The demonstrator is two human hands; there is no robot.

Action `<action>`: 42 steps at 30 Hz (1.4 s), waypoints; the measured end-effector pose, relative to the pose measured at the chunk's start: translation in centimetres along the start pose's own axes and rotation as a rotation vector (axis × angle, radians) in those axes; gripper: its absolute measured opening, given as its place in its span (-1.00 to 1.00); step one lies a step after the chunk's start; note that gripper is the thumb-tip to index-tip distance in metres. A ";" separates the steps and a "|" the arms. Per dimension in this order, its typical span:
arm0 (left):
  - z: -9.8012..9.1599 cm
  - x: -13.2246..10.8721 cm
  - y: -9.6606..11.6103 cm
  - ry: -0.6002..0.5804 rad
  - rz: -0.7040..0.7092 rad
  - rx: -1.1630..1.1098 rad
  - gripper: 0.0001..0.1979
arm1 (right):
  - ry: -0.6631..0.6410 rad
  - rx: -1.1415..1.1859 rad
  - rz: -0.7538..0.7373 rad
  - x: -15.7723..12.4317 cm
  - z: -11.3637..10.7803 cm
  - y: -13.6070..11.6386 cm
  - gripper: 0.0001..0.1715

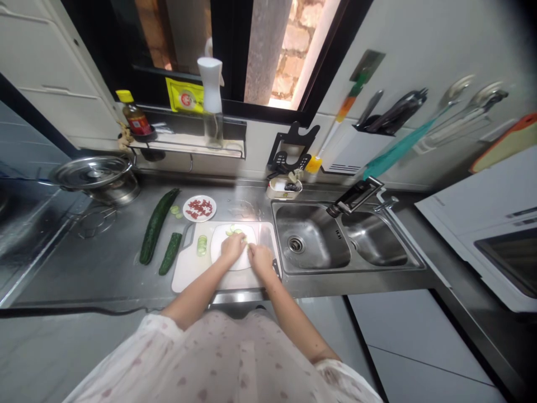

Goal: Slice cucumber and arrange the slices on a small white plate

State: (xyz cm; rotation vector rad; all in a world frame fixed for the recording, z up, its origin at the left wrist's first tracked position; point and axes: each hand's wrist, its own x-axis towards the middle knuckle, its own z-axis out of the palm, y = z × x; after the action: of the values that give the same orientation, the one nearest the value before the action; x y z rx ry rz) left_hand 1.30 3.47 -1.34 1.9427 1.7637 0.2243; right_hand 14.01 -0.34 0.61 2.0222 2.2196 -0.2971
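Both hands are close together over a white plate (216, 240), which rests on a white cutting board (188, 277). My left hand (233, 249) is closed, its fingertips pinching a small pale green cucumber slice (246, 244). From the other side, the fingers of my right hand (260, 260) are pinched at the same slice. Several cucumber slices (233, 229) lie on the plate's far part. A row of overlapping slices (202, 245) is on the board left of the plate. By my right wrist a black handle (276, 268) shows at the board's edge, partly hidden.
Left of the board lie a long cucumber (157, 226) and a cut cucumber piece (170, 254). Behind it is a small plate with red chopped pieces (200, 197). A double sink (310, 210) adjoins on the right. A lidded steel pot (113, 187) stands far left.
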 end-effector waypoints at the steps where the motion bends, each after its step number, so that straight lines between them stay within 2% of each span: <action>1: 0.0 0.0 0.0 0.001 0.001 0.001 -0.70 | -0.002 -0.004 -0.001 0.0 0.0 0.0 -0.64; 10: -0.5 -0.2 0.3 -0.002 -0.014 -0.007 -0.70 | 0.009 0.019 0.002 0.0 0.0 0.1 -0.66; 15: -0.7 -0.8 0.1 0.043 -0.027 -0.035 -0.70 | 0.051 0.079 0.012 -0.6 0.0 0.5 -0.67; 28: -0.3 -6.3 -0.9 0.110 0.002 -0.192 -0.73 | 0.112 0.165 -0.030 -1.9 0.2 -0.2 -0.68; 34: -0.6 -8.5 -4.1 0.211 -0.079 -0.260 -0.73 | 0.126 0.209 -0.024 -2.4 0.3 -0.8 -0.66; 38: -1.4 -9.6 -7.5 0.277 -0.217 -0.240 -0.73 | 0.151 0.251 -0.034 -2.6 0.4 -1.0 -0.69; 42: -2.5 -9.7 -10.3 0.330 -0.353 -0.161 -0.72 | 0.207 0.302 -0.074 -3.0 0.4 -1.5 -0.70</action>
State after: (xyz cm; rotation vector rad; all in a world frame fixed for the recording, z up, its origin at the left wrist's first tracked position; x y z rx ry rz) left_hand -10.27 -4.94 -1.98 1.5151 2.1883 0.5677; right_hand 12.75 -3.46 1.01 2.2109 2.5111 -0.4775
